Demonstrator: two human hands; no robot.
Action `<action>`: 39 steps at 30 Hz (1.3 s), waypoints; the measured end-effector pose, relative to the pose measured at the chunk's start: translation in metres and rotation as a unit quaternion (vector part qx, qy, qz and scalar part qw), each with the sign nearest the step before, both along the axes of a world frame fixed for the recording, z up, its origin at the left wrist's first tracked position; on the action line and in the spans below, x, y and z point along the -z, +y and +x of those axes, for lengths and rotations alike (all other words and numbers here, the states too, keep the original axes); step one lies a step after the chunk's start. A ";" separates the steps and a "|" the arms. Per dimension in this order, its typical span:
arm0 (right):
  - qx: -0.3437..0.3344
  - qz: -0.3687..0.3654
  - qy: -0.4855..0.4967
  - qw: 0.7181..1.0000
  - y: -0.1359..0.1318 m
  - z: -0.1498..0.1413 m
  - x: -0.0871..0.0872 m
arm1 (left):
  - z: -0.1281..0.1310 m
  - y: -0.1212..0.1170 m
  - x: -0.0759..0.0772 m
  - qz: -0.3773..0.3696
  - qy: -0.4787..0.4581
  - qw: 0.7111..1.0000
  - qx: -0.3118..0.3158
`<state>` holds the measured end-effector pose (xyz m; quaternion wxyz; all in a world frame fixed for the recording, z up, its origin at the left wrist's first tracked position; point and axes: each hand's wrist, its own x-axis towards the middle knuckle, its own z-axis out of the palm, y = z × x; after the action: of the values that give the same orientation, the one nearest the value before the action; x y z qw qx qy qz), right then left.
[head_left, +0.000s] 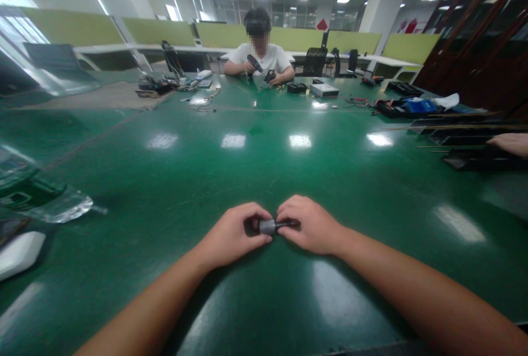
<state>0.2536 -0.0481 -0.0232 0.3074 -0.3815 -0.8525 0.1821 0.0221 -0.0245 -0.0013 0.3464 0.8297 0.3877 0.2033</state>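
A small grey metal cylinder with a thin dark rod lies crosswise between my hands, close to the green tabletop. My left hand curls round the cylinder's left end, with thumb and fingers on either side of it. From the right, my right hand has its fingers closed about the rod, thumb on the near side. The rod's far end is partly hidden in my right palm, and I cannot make out the exact kind of part.
A clear plastic bottle lies at the left, near a white object. Across the green table a person holds a power drill. Dark trays and another person's hand are at the right edge.
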 end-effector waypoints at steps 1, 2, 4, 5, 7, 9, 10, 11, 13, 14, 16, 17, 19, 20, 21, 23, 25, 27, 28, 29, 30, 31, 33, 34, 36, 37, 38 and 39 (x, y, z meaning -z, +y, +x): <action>-0.001 0.001 0.000 1.000 0.000 0.000 0.000 | 0.000 0.000 0.000 -0.001 -0.001 1.000 0.000; -0.002 0.002 0.000 1.000 0.000 0.000 0.001 | 0.000 0.000 0.000 -0.002 -0.002 1.000 0.000; -0.005 0.004 -0.001 1.000 0.001 0.000 0.002 | 0.000 0.000 0.001 -0.002 -0.002 1.000 0.000; -0.006 0.004 0.000 1.000 0.001 0.001 0.002 | 0.000 0.001 0.001 -0.003 -0.002 1.000 0.001; -0.005 0.006 0.000 1.000 0.001 0.001 0.003 | -0.001 0.001 0.002 -0.004 -0.002 1.000 0.002; -0.005 0.007 0.000 1.000 0.001 0.001 0.004 | -0.001 0.001 0.002 -0.003 -0.002 1.000 0.002; -0.006 0.008 -0.001 1.000 0.001 0.001 0.004 | -0.001 0.001 0.002 -0.001 -0.002 1.000 0.002; -0.008 0.008 -0.002 1.000 0.001 0.001 0.004 | -0.001 0.001 0.002 0.000 -0.002 1.000 0.001; -0.010 0.009 -0.003 1.000 0.001 0.002 0.004 | -0.001 0.001 0.002 0.000 -0.003 1.000 0.001; -0.010 0.009 -0.003 1.000 0.001 0.002 0.005 | -0.001 0.001 0.001 -0.001 -0.003 1.000 0.001; -0.010 0.011 -0.001 1.000 0.002 0.002 0.005 | -0.001 0.001 0.001 -0.004 -0.002 1.000 0.000; -0.010 0.011 -0.001 1.000 0.002 0.002 0.005 | -0.001 0.001 0.001 -0.005 -0.001 1.000 0.000; -0.011 0.012 0.001 1.000 0.002 0.002 0.005 | -0.001 0.001 0.001 -0.005 0.000 1.000 -0.003; -0.011 0.012 0.001 1.000 0.002 0.002 0.005 | -0.002 0.001 0.001 -0.005 0.001 1.000 -0.004; -0.011 0.013 0.002 1.000 0.003 0.002 0.005 | -0.002 0.001 0.002 -0.004 0.001 1.000 -0.005; -0.012 0.013 0.003 1.000 0.003 0.002 0.006 | -0.002 0.001 0.002 -0.003 0.000 1.000 -0.004; -0.011 0.013 0.002 1.000 0.003 0.002 0.006 | -0.003 0.001 0.003 -0.001 -0.002 1.000 -0.001; -0.010 0.013 0.002 1.000 0.002 0.003 0.007 | -0.003 0.001 0.003 0.001 -0.003 1.000 0.001; -0.010 0.014 0.003 1.000 0.002 0.003 0.006 | -0.003 0.001 0.003 0.001 -0.004 1.000 0.001; -0.009 0.014 0.003 1.000 0.001 0.003 0.006 | -0.003 0.001 0.002 0.001 -0.004 1.000 0.002; -0.008 0.015 0.003 1.000 0.001 0.003 0.006 | -0.003 0.001 0.002 0.001 -0.005 1.000 0.002; -0.008 0.015 0.002 1.000 0.001 0.004 0.006 | -0.002 0.001 0.002 0.001 -0.006 1.000 0.002; -0.007 0.015 -0.001 1.000 0.001 0.004 0.005 | -0.002 0.001 0.002 0.000 -0.005 1.000 0.001; -0.007 0.015 -0.003 1.000 0.001 0.005 0.004 | -0.002 0.001 0.002 0.000 -0.003 1.000 0.000; -0.006 0.014 -0.009 1.000 0.000 0.005 0.004 | -0.002 0.001 0.003 -0.001 0.000 1.000 -0.002; -0.005 0.013 -0.011 1.000 0.000 0.005 0.004 | -0.002 0.001 0.003 -0.001 0.000 1.000 -0.001; -0.005 0.013 -0.011 1.000 0.000 0.005 0.004 | -0.002 0.001 0.003 -0.002 0.000 1.000 0.000; -0.006 0.013 -0.010 1.000 0.000 0.006 0.004 | -0.002 0.001 0.003 -0.003 -0.001 1.000 0.000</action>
<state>0.2591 -0.0482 -0.0267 0.3026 -0.3740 -0.8602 0.1690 0.0200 -0.0238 -0.0040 0.3496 0.8285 0.3877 0.2026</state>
